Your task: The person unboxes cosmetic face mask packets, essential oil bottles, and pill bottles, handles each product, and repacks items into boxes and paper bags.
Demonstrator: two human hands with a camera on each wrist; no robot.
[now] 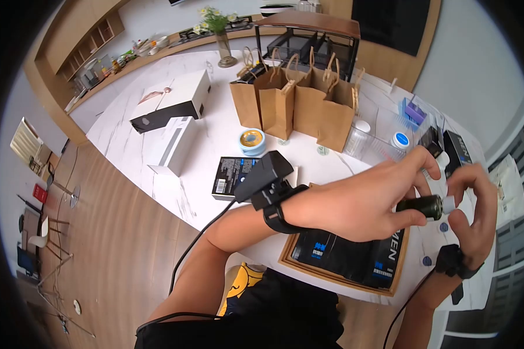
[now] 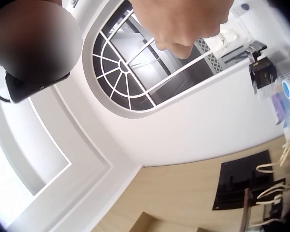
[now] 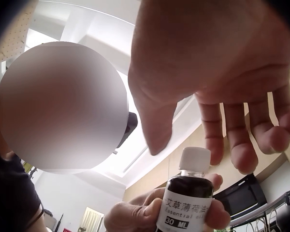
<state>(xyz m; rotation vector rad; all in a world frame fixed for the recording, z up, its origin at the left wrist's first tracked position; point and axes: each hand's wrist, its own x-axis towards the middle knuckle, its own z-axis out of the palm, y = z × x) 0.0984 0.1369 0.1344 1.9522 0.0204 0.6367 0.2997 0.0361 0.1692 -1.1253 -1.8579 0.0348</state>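
Note:
A small dark bottle [image 1: 423, 206] with a white cap is held in my left hand [image 1: 361, 203], thumb and fingers round its body. The right wrist view shows the bottle's white label [image 3: 183, 210] upright, the cap [image 3: 195, 159] on top, and left-hand fingers [image 3: 135, 212] behind and beside it. My right hand [image 1: 474, 215] is around the cap end, thumb and fingers apart; in the right wrist view this hand [image 3: 217, 63] has a gap between thumb and cap. The left wrist view shows only part of my left hand [image 2: 183, 21]; the bottle is hidden there.
Below the hands lies a wooden-edged tray [image 1: 337, 283] with black packets. Paper bags [image 1: 276, 107], a clear organizer [image 1: 370, 145], a blue round tin [image 1: 251, 141], a black box [image 1: 227, 176] and white boxes [image 1: 174, 145] stand on the marble table [image 1: 122, 131].

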